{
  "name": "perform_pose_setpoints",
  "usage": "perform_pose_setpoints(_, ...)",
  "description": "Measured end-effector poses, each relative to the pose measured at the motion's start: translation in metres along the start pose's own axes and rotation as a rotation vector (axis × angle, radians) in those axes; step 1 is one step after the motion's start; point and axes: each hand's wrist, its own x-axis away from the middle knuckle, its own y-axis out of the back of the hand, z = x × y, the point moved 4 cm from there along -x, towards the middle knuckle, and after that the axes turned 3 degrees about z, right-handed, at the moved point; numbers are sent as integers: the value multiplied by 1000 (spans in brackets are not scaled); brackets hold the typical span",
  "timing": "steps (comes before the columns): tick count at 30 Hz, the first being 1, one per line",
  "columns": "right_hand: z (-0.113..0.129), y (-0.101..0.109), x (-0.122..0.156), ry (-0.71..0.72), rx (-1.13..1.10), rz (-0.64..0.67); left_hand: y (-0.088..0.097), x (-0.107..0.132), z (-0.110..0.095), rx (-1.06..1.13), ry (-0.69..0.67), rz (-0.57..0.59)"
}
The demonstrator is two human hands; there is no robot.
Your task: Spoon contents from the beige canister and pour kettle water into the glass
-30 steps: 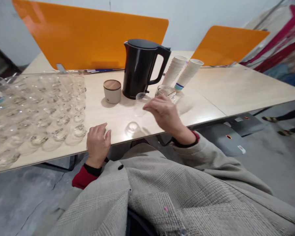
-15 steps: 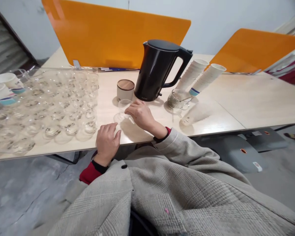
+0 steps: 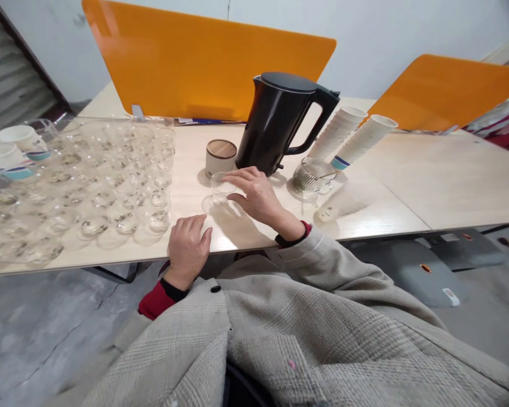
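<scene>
A small clear cup (image 3: 219,195) stands on the table in front of a pale canister (image 3: 220,161) with a wooden lid. Over the right side of its rim reaches my right hand (image 3: 261,198), fingers stretched and thumb spread apart. Whether the fingertips touch the rim I cannot tell. My left hand (image 3: 188,251) rests at the table's front edge, fingers extended, holding nothing. To its left, several rows of clear cups (image 3: 126,223) stand close together, with small dark bits in the bottoms of many.
Behind my right hand is a black kettle (image 3: 275,121). Further right are a ribbed glass cup (image 3: 309,176), a clear plastic cup stack (image 3: 341,204) lying down, and two leaning paper cup stacks (image 3: 367,138). Paper cups (image 3: 21,140) stand far left; an orange divider (image 3: 207,62) runs behind.
My right hand has opened from a pinch at the clear cup's rim and drawn slightly right. The cup stays in place, and my left hand has hardly moved. The view has shifted a little.
</scene>
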Motion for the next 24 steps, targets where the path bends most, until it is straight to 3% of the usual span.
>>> perform_pose_setpoints(6,-31,24,-32,-103,16,-129,-3,0,1,-1,31,17)
perform_pose_setpoints(10,-48,6,-75,-218,16,-22,-3,0,1,-2,15,-1)
perform_pose_setpoints(14,-49,-17,-104,-327,11,117,-2,1,0,-3,-7,-12)
perform_pose_setpoints(20,-56,-32,-117,-358,-27,150,-1,0,-3,-36,-14,-32)
perform_pose_setpoints(24,-56,-28,-118,-377,-13,122,0,-1,-5,-50,-31,-47)
